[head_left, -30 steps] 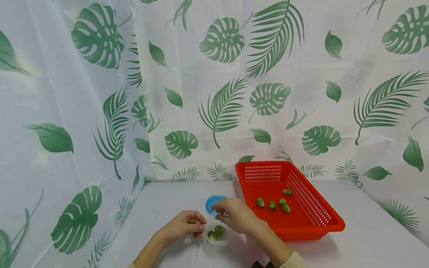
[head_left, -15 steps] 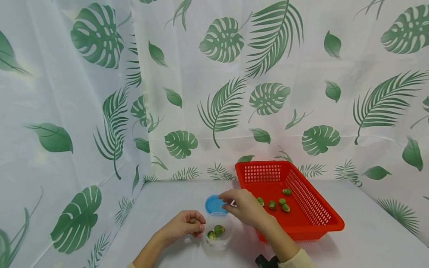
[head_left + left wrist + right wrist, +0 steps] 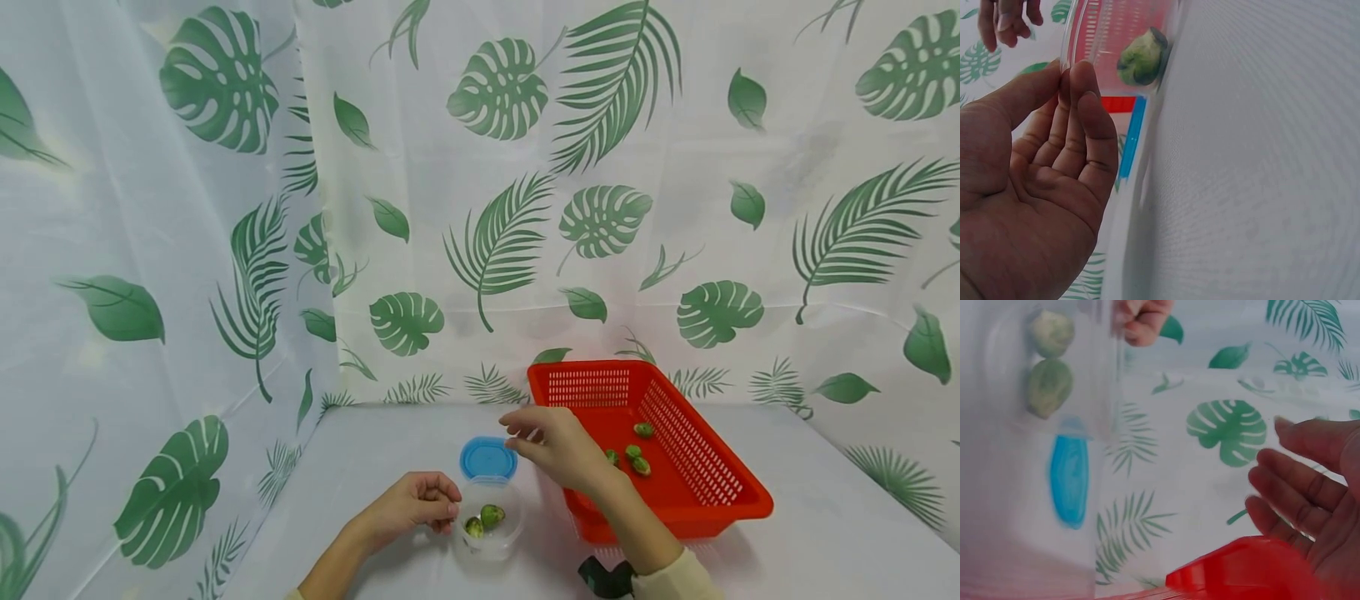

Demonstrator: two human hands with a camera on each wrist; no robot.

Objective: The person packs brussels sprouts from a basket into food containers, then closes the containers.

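My left hand [image 3: 415, 506] pinches the rim of a small clear plastic tub [image 3: 512, 510] between thumb and fingertips; the left wrist view shows this grip [image 3: 1054, 137] closely. Two Brussels sprouts [image 3: 492, 517] lie inside the tub. My right hand [image 3: 557, 447] hovers above the left edge of a red basket [image 3: 738, 492], its fingers loosely bent and holding nothing. In the right wrist view that hand [image 3: 1310, 481] appears with fingers spread apart. Several Brussels sprouts [image 3: 640, 466] rest on the basket floor, and my right hand and forearm hide part of it.
A blue lid [image 3: 487, 460] lies flat just behind the tub. On the right, the basket's tall slotted walls stand on the white tabletop [image 3: 375, 450]. Leaf-printed curtains [image 3: 510, 250] close off the back and sides. A black device [image 3: 606, 578] sits by my right sleeve.
My right hand has moved from over the tub, up and right, to the basket's left edge, uncovering the blue lid. The left hand, tub and its two sprouts have stayed in place.
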